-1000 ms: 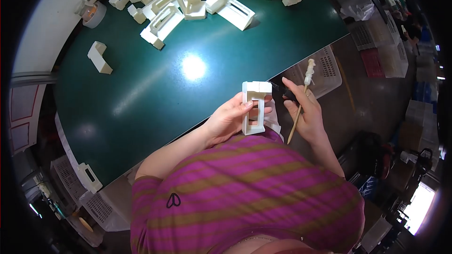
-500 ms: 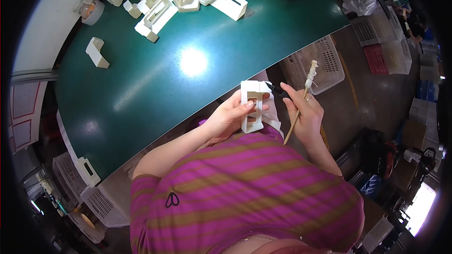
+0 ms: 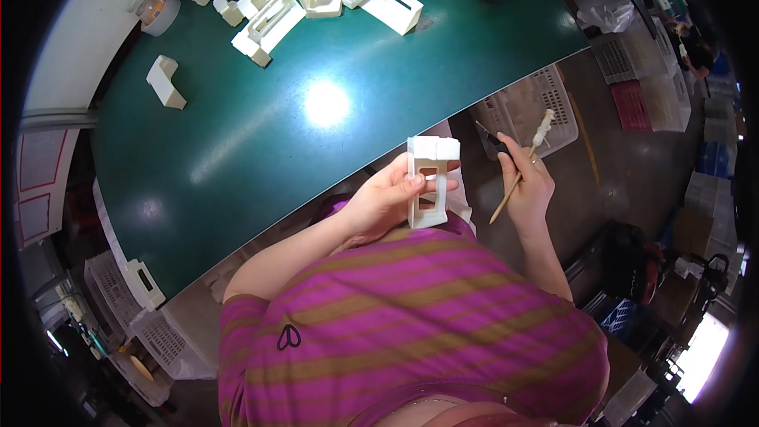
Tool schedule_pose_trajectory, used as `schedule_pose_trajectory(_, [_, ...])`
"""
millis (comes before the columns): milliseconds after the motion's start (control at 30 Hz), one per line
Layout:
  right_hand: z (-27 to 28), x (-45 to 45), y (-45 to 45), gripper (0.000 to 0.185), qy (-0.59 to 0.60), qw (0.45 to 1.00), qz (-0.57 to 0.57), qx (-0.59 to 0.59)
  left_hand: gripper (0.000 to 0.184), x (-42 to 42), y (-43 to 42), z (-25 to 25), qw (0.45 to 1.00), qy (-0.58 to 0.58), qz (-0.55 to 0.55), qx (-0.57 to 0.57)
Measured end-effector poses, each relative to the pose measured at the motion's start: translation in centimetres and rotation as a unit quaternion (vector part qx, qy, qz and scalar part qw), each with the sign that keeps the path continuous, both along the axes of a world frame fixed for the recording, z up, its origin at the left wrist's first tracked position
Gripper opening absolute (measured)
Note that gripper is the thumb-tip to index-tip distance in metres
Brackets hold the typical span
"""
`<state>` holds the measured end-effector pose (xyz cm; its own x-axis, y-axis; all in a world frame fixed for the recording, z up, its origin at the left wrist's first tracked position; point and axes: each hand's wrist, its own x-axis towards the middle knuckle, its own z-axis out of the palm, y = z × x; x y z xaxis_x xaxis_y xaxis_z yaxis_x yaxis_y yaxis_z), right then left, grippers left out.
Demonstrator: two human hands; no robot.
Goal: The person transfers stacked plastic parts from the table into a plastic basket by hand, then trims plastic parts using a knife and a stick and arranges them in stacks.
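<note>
Surface: green, its edge just beyond both hands (image 3: 261,174)
White frame (image 3: 432,147): off the surface near the torso, long axis running from torso toward surface
Left hand (image 3: 381,201): grip closed around frame's left side
Right hand (image 3: 530,196): right of frame, apart; grip closed on wooden stick (image 3: 505,201) and black-handled blade (image 3: 499,145)
Blade: angled toward surface, clear of frame

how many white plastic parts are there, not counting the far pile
3: a frame in the left hand, an angled part on the green table at left, a slotted part at its near left corner. Others may be hidden.
</note>
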<state>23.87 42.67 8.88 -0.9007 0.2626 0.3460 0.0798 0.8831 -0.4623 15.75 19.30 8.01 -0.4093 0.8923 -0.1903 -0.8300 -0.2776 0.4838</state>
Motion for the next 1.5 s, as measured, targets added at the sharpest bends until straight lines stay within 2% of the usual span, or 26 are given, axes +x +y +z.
schedule_pose_trajectory(67, [0.3,-0.2,-0.3,0.025,0.023,1.0,0.009,-0.014,0.058,-0.4,-0.2,-0.5,1.0,-0.021,0.001,-0.012])
schedule_pose_trajectory(100, [0.4,-0.5,-0.8,0.027,0.053,0.987,0.029,-0.15,0.072,-0.4,-0.1,-0.4,1.0,0.005,-0.002,-0.027])
schedule_pose_trajectory(133, [0.6,-1.0,-1.0,0.035,0.081,0.955,0.052,-0.281,0.072,-0.5,-0.1,-0.2,1.0,0.011,0.002,-0.026])
schedule_pose_trajectory(167, [1.3,-1.4,-0.5,0.056,0.076,0.943,0.124,-0.3,0.071,-0.6,-0.2,0.1,0.999,0.014,0.013,-0.026])
schedule_pose_trajectory(200, [1.4,-2.1,-0.8,0.056,0.079,0.942,0.132,-0.297,0.07,-0.7,-0.3,0.3,0.999,0.016,0.026,-0.026])
schedule_pose_trajectory(267, [1.6,-3.7,-1.9,0.062,0.14,0.905,0.133,-0.379,0.068,-1.1,-0.6,0.4,0.998,0.029,0.054,-0.028])
schedule_pose_trajectory(333, [2.0,-4.1,-3.0,0.046,0.131,0.881,0.171,-0.421,0.063,-1.5,-0.9,0.4,0.994,0.046,0.093,-0.036])
schedule_pose_trajectory(467, [1.3,-4.7,-5.3,0.033,0.115,0.855,0.282,-0.421,0.058,-1.6,-1.2,-0.6,0.984,0.067,0.137,-0.092])
schedule_pose_trajectory(533, [1.1,-4.4,-6.3,0.032,0.064,0.872,0.202,-0.441,0.055,-1.5,-1.1,-0.7,0.984,0.043,0.15,-0.081])
schedule_pose_trajectory(600, [1.0,-4.7,-5.9,0.03,0.07,0.874,0.158,-0.455,0.054,-1.4,-1.4,-0.5,0.985,0.043,0.151,-0.077])
schedule_pose_trajectory(633, [0.6,-4.9,-4.9,0.029,0.011,0.894,0.135,-0.427,0.054,-1.5,-1.4,-0.5,0.985,0.049,0.152,-0.072])
schedule_pose_trajectory(733, [-0.7,-4.7,-4.3,0.029,0.061,0.883,0.09,-0.457,0.053,-1.5,-1.2,-0.8,0.984,0.052,0.149,-0.081])
schedule_pose_trajectory(767, [-0.4,-4.5,-4.5,0.029,0.117,0.866,0.131,-0.468,0.053,-1.7,-1.0,-0.8,0.984,0.049,0.151,-0.078])
schedule_pose_trajectory(867, [1.4,-4.0,-6.7,0.031,0.084,0.873,0.169,-0.449,0.054,-1.4,-1.0,-0.9,0.982,0.079,0.143,-0.098])
schedule_pose_trajectory(933, [1.2,-4.6,-5.6,0.033,0.07,0.863,0.128,-0.484,0.054,-1.4,-1.2,-0.8,0.983,0.044,0.15,-0.097])
schedule_pose_trajectory(967, [0.4,-5.0,-4.7,0.033,0.023,0.854,0.092,-0.511,0.055,-1.3,-1.3,-0.6,0.984,0.049,0.15,-0.085])
schedule_pose_trajectory(1000, [-0.5,-5.2,-4.2,0.034,-0.025,0.841,0.054,-0.538,0.055,-1.2,-1.4,-0.6,0.984,0.052,0.148,-0.086])
schedule_pose_trajectory(1133, [-0.4,-6.4,-3.8,0.034,0.074,0.736,0.062,-0.67,0.057,-1.2,-1.3,-1.4,0.984,0.08,0.132,-0.093])
schedule_pose_trajectory(1200, [-0.8,-7.1,-3.8,0.035,-0.012,0.713,0.046,-0.7,0.058,-1.5,-1.4,-0.9,0.983,0.087,0.129,-0.097])
schedule_pose_trajectory(1233, [-1.2,-7.3,-3.4,0.033,-0.029,0.674,0.047,-0.737,0.058,-1.4,-1.4,-1.1,0.983,0.084,0.13,-0.1])
schedule_pose_trajectory(1267, [-1.1,-7.4,-2.9,0.033,-0.026,0.674,0.048,-0.737,0.058,-1.4,-1.5,-1.2,0.983,0.087,0.128,-0.099])
schedule_pose_trajectory(1333, [-0.8,-7.3,-2.5,0.03,-0.039,0.624,0.019,-0.78,0.058,-1.1,-1.6,-1.4,0.982,0.089,0.136,-0.093])
schedule_pose_trajectory(1367, [-0.3,-7.3,-2.5,0.029,-0.034,0.571,-0.01,-0.82,0.058,-1.1,-1.7,-1.4,0.982,0.088,0.136,-0.094])
schedule_pose_trajectory(1400, [0.2,-7.1,-2.5,0.029,-0.036,0.571,-0.011,-0.82,0.058,-1.0,-1.6,-1.4,0.98,0.11,0.138,-0.093])
schedule_pose_trajectory(1467, [0.8,-6.7,-2.3,0.03,-0.097,0.514,-0.03,-0.852,0.058,-1.2,-1.4,-1.3,0.977,0.132,0.14,-0.092])
schedule_pose_trajectory(1500, [0.6,-6.4,-2.0,0.032,-0.2,0.433,0.026,-0.878,0.057,-1.6,-1.2,-1.1,0.981,0.094,0.142,-0.087])
